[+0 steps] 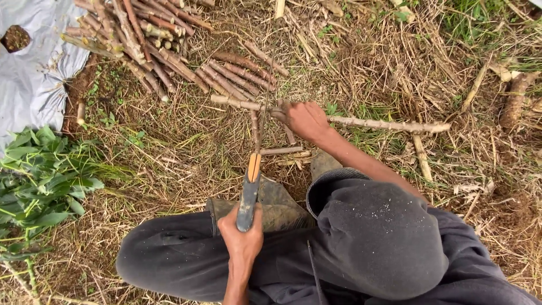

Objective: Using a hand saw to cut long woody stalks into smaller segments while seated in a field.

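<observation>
The long stem [389,125] lies crosswise over the straw-covered ground [186,152], its knobbly length running from near the pile of cut sticks [169,51] out to the right, and it looks stiff, woody and light for its length, with a rough bark that should not slip in the fingers. The best hold seems to be close beside the cutting point, so the free end does not whip or sag (a far grip would likely let it flex). The right hand [307,120] is clenched around it there, arm stretched forward from the raised knee, wrist turned down. The left hand [241,237] is wrapped tight on the grey handle of a saw [250,189], forearm coming straight up from the bottom of the view, the orange neck and thin blade pointing away toward the stem just left of the gripping fingers. Whether the blade touches the wood is unclear. A few short pieces [279,151] lie beneath, and leafy greens [42,181] sit at the left.
</observation>
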